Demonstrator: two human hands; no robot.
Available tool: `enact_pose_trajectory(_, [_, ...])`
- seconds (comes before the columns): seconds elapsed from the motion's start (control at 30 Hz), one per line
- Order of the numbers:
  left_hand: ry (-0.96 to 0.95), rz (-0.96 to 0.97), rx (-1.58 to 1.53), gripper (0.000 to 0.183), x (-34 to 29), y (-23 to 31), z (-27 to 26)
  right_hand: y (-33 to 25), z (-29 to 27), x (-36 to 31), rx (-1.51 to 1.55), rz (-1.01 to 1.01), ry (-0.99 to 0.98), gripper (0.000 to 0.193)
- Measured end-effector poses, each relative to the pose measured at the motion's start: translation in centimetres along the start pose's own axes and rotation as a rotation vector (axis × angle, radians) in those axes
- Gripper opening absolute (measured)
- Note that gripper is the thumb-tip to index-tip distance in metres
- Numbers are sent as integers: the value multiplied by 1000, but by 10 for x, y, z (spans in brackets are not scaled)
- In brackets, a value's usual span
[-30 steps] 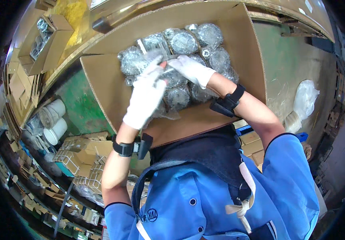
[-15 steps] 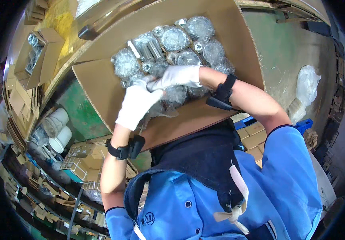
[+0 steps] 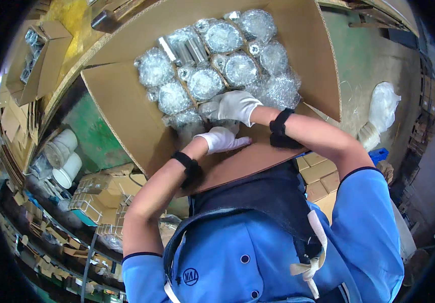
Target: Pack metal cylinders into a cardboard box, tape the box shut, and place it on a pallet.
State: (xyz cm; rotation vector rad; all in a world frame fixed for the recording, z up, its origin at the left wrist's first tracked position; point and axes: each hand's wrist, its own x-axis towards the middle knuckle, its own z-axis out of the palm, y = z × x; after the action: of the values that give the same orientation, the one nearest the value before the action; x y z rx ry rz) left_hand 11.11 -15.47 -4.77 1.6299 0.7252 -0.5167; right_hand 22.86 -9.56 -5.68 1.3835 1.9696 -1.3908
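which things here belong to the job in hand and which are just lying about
In use:
- large open brown cardboard box
- round clear bubble-wrapped bundles inside it
- white-gloved left hand
- white-gloved right hand

Apparently just lying about:
- small open brown cardboard carton, upper left
- white plastic buckets, left
- crumpled whitish plastic, right

Our white-gloved hands are close together, the right hand [image 3: 233, 107] lying just beyond the left hand [image 3: 222, 139], farther from our body. Our right fingers [image 3: 210, 110] point leftward and curl down; our left thumb [image 3: 241, 145] stretches out to the right, below the right hand. Whether the hands touch, or how tightly they close, we cannot tell. Our left forearm [image 3: 159, 182] slants up to its hand from the lower left; our right forearm [image 3: 318, 132] comes in from the right, sloping down away from its hand. Both our elbows are bent, set wider apart than the hands.
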Motion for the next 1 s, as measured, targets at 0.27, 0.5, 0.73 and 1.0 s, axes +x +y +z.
enact_pose_trajectory(0.27, [-76,243,-87,41,-16,-29,-13,-26,35,26,-294,-171,303,20])
enact_pose_trajectory(0.5, [464,-134,-568,29,-93,-12,-95,-26,-16,24,-118,-120,-265,32])
enact_pose_trajectory(0.73, [269,19,142,22,-60,-27,-8,-21,31,44,-237,-200,-61,27])
enact_pose_trajectory(1.0, [208,-88,306,20,-48,-27,-22,-48,-80,36,11,14,539,38])
